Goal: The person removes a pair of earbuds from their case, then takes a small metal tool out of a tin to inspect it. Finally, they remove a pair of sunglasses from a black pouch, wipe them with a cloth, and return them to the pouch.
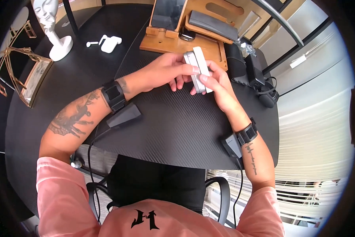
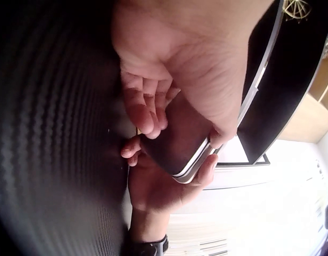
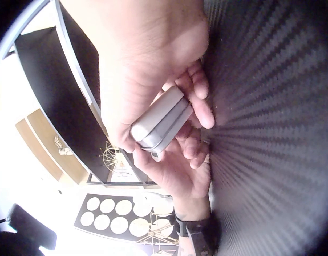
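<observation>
Over the black desk, both hands hold a flat, rounded-corner box (image 1: 201, 59) that shows a white layer beside a silver-grey one. My left hand (image 1: 170, 70) grips its left side, thumb on the near face and fingers behind. From the right, my right hand (image 1: 221, 89) pinches it with the thumb on the white layer. A thin seam runs between the layers of the box (image 3: 158, 122) in the right wrist view. Its broad face looks dark and shaded in the left wrist view, where the left fingers (image 2: 140, 109) curl beside it.
The desk (image 1: 165, 130) has a ribbed black surface. Beyond the hands stands a wooden organizer (image 1: 161, 41) with a phone and a dark case. White earbuds and their case (image 1: 111, 44), a white figurine (image 1: 60, 45) and a gold frame (image 1: 37, 75) are at left. Black gear (image 1: 254, 73) lies at right.
</observation>
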`<control>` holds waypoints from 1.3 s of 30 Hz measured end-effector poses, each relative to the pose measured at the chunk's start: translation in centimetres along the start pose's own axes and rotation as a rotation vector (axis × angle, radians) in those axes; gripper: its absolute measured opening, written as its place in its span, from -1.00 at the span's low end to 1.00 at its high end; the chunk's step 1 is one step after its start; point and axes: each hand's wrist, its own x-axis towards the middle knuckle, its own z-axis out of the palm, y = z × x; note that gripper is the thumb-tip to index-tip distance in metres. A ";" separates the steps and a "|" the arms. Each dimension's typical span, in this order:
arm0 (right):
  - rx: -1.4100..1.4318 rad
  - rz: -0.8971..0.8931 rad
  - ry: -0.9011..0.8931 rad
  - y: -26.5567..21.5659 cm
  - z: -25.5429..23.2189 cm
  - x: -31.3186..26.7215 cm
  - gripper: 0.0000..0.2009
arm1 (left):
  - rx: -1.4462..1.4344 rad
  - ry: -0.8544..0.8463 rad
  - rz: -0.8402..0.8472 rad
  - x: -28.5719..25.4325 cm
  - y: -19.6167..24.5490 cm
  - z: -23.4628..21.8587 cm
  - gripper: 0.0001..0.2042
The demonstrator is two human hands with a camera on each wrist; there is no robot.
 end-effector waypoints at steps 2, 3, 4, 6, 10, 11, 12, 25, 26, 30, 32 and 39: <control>-0.013 0.020 -0.010 -0.3 0.1 -0.2 -0.59 | -0.007 0.000 0.011 0.0 -0.2 0.1 -0.62; -0.025 0.030 -0.018 -0.7 0.1 -0.2 -0.59 | -0.004 -0.002 0.025 0.1 -0.2 0.0 -0.62; -0.063 0.043 -0.020 -0.6 -0.2 -0.2 -0.57 | -0.008 0.010 0.018 0.1 0.0 0.2 -0.63; -0.071 0.034 -0.019 -0.6 -0.3 0.0 -0.56 | -0.003 0.009 0.027 0.0 0.2 0.2 -0.63; -0.049 0.037 -0.011 -0.2 -0.1 -0.2 -0.56 | 0.008 0.012 0.005 0.1 -0.3 0.1 -0.62; -0.045 0.031 -0.018 -0.3 -0.1 -0.2 -0.55 | 0.025 0.023 -0.003 0.1 -0.2 0.1 -0.63; -0.032 0.036 -0.016 -0.1 -0.2 -0.1 -0.54 | 0.019 0.026 0.007 0.0 -0.2 0.2 -0.63; 0.258 0.049 -0.004 -0.2 -0.4 -0.1 -0.44 | -0.128 0.056 0.002 -0.1 -0.3 -0.1 -0.52; 0.251 0.049 0.010 0.0 -0.4 -0.1 -0.46 | -0.158 0.063 0.006 -0.1 -0.4 -0.1 -0.51; -0.211 0.071 0.190 -0.7 0.3 -0.1 -0.47 | -0.376 0.216 0.071 0.1 -0.5 -0.4 -0.47; -0.352 0.056 0.248 0.3 -0.1 0.0 -0.46 | -0.433 0.337 0.126 0.2 -0.5 -0.7 -0.46; -1.033 -0.080 0.218 -1.0 1.3 -0.6 -0.38 | -0.430 0.398 0.168 0.4 -0.4 -0.8 -0.46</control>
